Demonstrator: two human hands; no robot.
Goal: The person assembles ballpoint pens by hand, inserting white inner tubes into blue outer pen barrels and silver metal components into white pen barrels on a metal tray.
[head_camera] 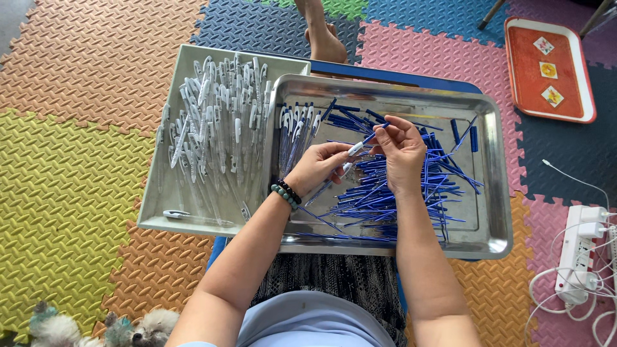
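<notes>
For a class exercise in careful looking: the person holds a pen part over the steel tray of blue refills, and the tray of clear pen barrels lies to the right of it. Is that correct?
Not quite. In the head view the grey tray of clear pen barrels lies to the left of the steel tray, not the right. The rest stands: left hand and right hand hold a pen part over the blue refills.

Steel tray [495, 193] on the person's lap, holding a heap of refills [385, 193] at centre and right and a row of assembled pens [295, 128] at its left end; both hands, left hand [319, 166] and right hand [402, 151], meet above the heap with one pen [355, 149] between them. Second tray [186, 64] just left of the first, overlapped by its edge, filled with pen barrels [218, 122]. On the floor mat [77, 160]: third tray [549, 71] far right behind, power strip [578, 250] right.
</notes>
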